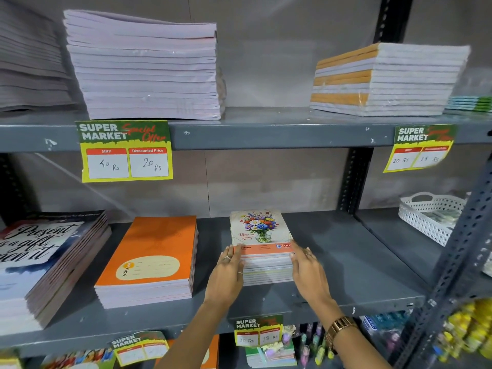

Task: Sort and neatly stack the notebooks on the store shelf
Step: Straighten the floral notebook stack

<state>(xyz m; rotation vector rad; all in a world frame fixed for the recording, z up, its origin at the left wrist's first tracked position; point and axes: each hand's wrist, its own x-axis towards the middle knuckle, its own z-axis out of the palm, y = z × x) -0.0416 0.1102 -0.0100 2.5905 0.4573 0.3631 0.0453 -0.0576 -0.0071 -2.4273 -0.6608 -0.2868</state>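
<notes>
A stack of small notebooks point(262, 235) with a flower-vase cover sits in the middle of the grey middle shelf point(354, 265). My left hand point(226, 275) presses flat against the stack's left side, fingers together. My right hand point(308, 272), a watch on its wrist, presses against the right side. Both hands squeeze the stack between them. To the left lies a stack of orange notebooks point(151, 259), and further left a taller stack with a lettered cover point(40, 262).
The upper shelf carries tall white-edged notebook piles point(143, 67) and an orange-spined pile point(386, 78). Yellow price tags point(125, 151) hang from shelf edges. A white perforated basket point(431, 214) stands at the right. A slotted upright post point(463, 251) rises at the right front.
</notes>
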